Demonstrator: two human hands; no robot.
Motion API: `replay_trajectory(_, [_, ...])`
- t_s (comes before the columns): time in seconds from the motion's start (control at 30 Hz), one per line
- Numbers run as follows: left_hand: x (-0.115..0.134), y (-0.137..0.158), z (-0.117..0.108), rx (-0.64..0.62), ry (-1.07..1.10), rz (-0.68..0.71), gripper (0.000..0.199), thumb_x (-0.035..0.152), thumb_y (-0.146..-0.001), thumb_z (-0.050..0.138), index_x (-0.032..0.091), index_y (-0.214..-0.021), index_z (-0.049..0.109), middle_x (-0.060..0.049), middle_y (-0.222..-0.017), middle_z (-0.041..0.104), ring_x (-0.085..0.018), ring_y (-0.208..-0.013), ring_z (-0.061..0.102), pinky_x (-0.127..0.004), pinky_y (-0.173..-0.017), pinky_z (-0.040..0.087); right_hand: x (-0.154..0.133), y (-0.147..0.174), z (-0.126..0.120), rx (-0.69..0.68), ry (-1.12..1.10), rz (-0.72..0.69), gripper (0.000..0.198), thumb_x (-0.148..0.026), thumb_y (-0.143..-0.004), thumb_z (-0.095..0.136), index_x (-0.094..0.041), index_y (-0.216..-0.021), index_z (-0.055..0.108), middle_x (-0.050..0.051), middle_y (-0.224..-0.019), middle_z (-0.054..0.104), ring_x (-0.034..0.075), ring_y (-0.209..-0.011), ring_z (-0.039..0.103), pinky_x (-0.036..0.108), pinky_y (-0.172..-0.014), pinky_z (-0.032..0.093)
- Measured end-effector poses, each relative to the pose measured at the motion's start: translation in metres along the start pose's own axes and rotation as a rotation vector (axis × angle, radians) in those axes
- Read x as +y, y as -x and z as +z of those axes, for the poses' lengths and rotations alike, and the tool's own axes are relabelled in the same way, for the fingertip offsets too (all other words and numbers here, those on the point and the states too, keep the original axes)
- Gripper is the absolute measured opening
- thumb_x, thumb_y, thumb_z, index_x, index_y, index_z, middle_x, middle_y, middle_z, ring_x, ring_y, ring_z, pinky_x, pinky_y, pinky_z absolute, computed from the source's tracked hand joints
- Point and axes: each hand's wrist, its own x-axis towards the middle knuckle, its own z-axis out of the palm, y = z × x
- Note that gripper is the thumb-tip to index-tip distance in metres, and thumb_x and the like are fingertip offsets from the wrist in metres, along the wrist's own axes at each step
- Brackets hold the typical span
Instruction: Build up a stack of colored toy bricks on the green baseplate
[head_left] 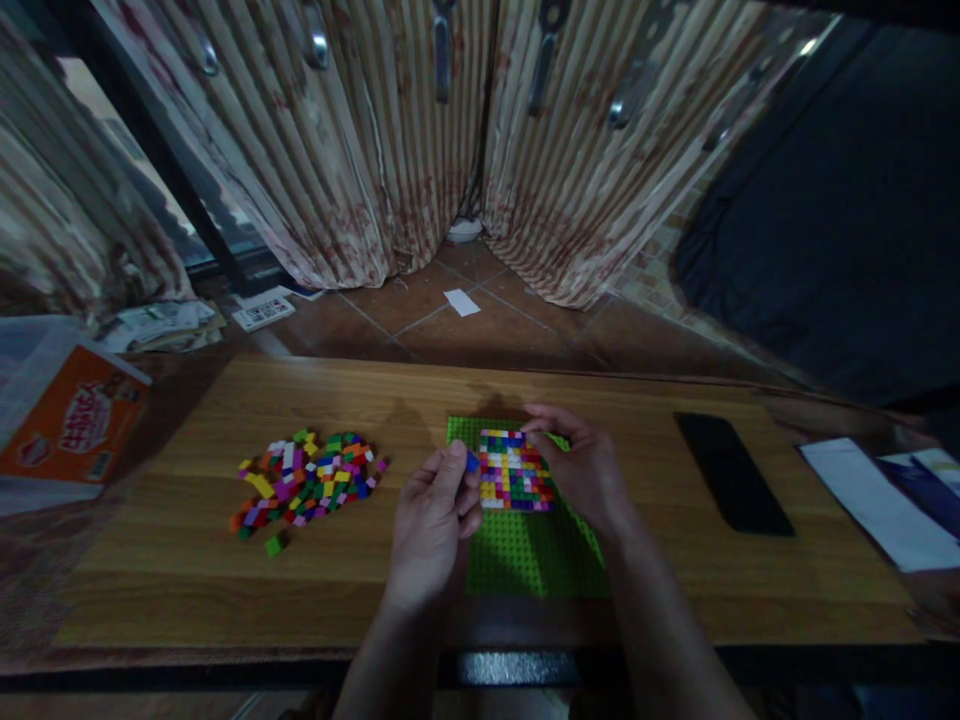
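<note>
A green studded baseplate [525, 560] lies on the wooden table, bearing a block of small multicoloured toy bricks [514, 475] set side by side. My left hand [435, 510] is just left of that block, with a blue toy brick [472, 462] pinched between thumb and fingers. At the block's upper right corner is my right hand [581, 470], thumb and forefinger close together near the top row. Whatever those fingertips hold, if anything, is too small to make out. Part of the baseplate is hidden under my right hand and wrist.
Loose multicoloured bricks [300, 485] are heaped at the left of the table [187, 580], a green brick [274, 545] lying apart. A black flat object [731, 472] lies to the right. Beyond the table's left edge stands an orange-labelled plastic box [75, 410]; papers [877, 500] lie at the right.
</note>
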Motion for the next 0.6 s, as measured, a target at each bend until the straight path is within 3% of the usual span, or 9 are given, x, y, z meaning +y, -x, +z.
replay_trajectory(0.3, [-0.008, -0.003, 0.003, 0.035, 0.022, 0.006, 0.044, 0.046, -0.062, 0.081, 0.015, -0.068, 0.051, 0.006, -0.059, 0.047, 0.0, -0.043, 0.03, -0.013, -0.035, 0.018, 0.007, 0.006, 0.0, -0.064, -0.073, 0.047, 0.034, -0.025, -0.08, 0.061, -0.022, -0.114, 0.066, 0.003, -0.097, 0.073, 0.019, -0.094, 0.066, 0.039, -0.092, 0.047])
replay_trajectory(0.47, [-0.009, -0.002, 0.003, 0.031, 0.03, 0.017, 0.041, 0.041, -0.06, 0.083, 0.014, -0.069, 0.053, 0.006, -0.059, 0.049, 0.0, -0.042, 0.029, -0.012, -0.035, 0.018, -0.013, 0.016, -0.001, 0.038, -0.012, -0.112, 0.021, -0.031, -0.084, 0.062, -0.026, -0.102, 0.071, 0.004, -0.105, 0.071, 0.02, -0.099, 0.064, 0.037, -0.091, 0.047])
replay_trajectory(0.6, [-0.009, -0.004, 0.002, 0.017, 0.034, 0.013, 0.041, 0.044, -0.062, 0.081, 0.013, -0.069, 0.055, 0.007, -0.056, 0.047, 0.0, -0.041, 0.028, -0.013, -0.035, 0.018, -0.04, 0.026, 0.006, -0.144, 0.028, -0.157, 0.016, -0.033, -0.084, 0.064, -0.027, -0.096, 0.073, 0.003, -0.094, 0.071, 0.018, -0.09, 0.065, 0.034, -0.082, 0.049])
